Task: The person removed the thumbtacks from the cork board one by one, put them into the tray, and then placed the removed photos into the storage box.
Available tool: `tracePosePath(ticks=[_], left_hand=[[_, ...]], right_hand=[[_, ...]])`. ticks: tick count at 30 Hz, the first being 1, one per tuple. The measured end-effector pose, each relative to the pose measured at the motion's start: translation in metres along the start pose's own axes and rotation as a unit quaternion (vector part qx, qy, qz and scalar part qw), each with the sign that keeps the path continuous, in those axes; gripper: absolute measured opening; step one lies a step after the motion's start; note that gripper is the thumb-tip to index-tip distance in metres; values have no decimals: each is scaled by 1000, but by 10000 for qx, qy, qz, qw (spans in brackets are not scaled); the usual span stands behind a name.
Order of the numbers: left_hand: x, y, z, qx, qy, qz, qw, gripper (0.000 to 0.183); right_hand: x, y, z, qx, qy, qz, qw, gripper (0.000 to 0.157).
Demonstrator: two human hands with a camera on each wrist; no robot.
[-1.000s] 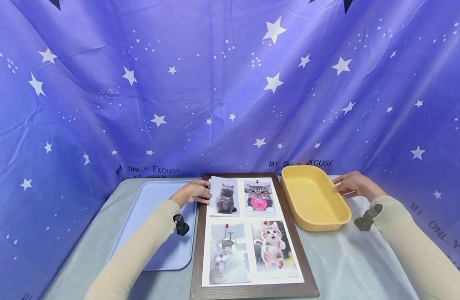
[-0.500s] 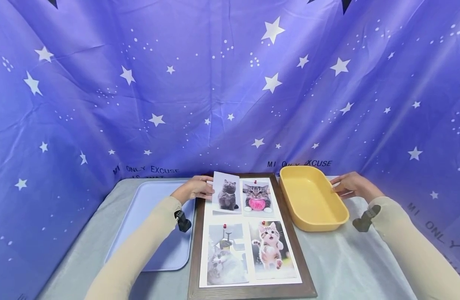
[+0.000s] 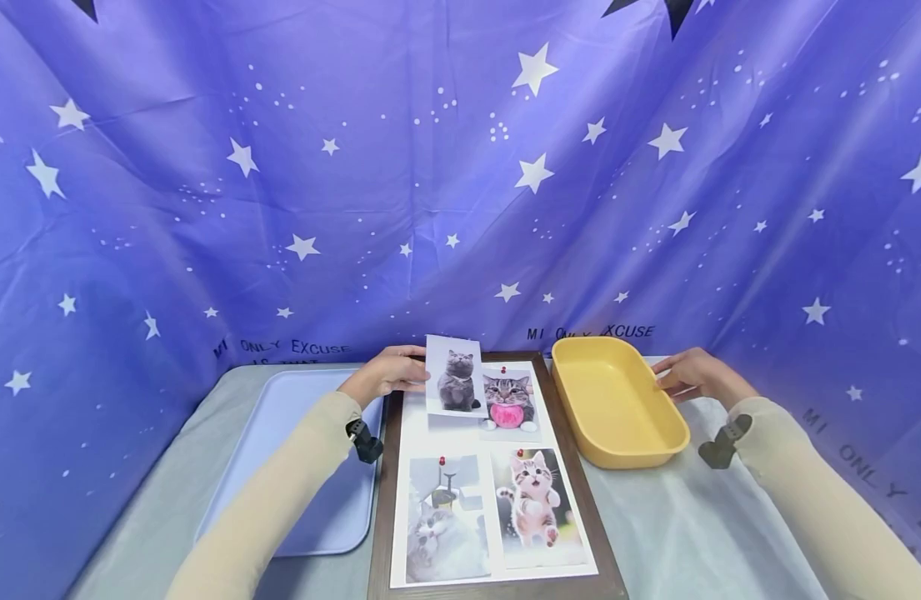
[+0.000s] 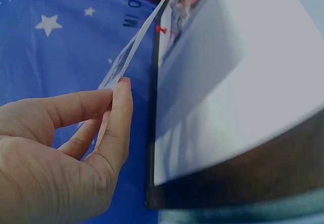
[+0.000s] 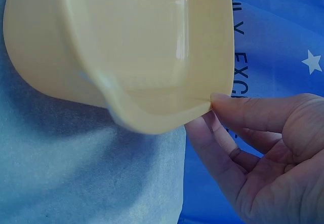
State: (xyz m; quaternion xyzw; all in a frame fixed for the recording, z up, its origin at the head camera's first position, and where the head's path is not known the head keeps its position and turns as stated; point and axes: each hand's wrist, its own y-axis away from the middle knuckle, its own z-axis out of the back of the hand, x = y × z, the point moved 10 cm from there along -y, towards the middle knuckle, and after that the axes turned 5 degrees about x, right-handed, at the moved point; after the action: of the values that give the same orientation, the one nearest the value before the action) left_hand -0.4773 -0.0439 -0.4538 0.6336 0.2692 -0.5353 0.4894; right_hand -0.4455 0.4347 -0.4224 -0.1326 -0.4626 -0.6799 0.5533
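Observation:
My left hand (image 3: 388, 373) pinches a photo of a sitting grey cat (image 3: 454, 379) by its left edge. The left wrist view shows the photo (image 4: 123, 62) nearly edge-on between thumb and fingers, lifted off the white backing of a brown-framed board (image 3: 383, 533). It overlaps the left side of a tabby cat photo (image 3: 508, 408) with a pink ball. At the right, my right hand (image 3: 696, 375) grips the rim of a yellow plastic basin (image 3: 633, 458). In the right wrist view, its thumb lies on the basin rim (image 5: 200, 111) with fingers beneath.
Left of the board lies a pale blue tray (image 3: 332, 533), partly behind my left forearm. A white cat photo (image 3: 448, 533) and a leaping kitten photo (image 3: 533, 504) carry red pushpins at their tops. Behind the grey cloth-covered table (image 3: 678, 533) hangs a blue starry curtain (image 3: 400, 183).
The grey cat photo has risen off the board and shifted slightly right relative to it, baring white backing below. My right hand keeps its hold on the basin. The head view has shifted slightly.

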Motion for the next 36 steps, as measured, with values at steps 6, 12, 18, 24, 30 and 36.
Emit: tracePosePath(ticks=[6,12,18,24,30,36], left_hand=[[-7,2,-18,29,294,-105,9995,62],[-16,-2,-43,118,600,-147,9980,60],[-31,-10,-77,282,837,-197,9959,58],[-42,-16,-108,568,847,-220,9945,58],[-45,-17,-121,687,801,-247,9941,55],[-44,-19,-120,576,870,-208,9943,56]], right_hand=[[-4,-3,-7,16,-72,-45,10000,48],[-2,-4,-10,57,-66,-33,10000,48],[2,-5,-10,66,-59,-35,10000,47],[2,-5,-10,43,-102,-44,9999,48],[1,-5,-8,38,-84,-59,9999,49],[-1,-4,1,-59,50,-151,9999,48]])
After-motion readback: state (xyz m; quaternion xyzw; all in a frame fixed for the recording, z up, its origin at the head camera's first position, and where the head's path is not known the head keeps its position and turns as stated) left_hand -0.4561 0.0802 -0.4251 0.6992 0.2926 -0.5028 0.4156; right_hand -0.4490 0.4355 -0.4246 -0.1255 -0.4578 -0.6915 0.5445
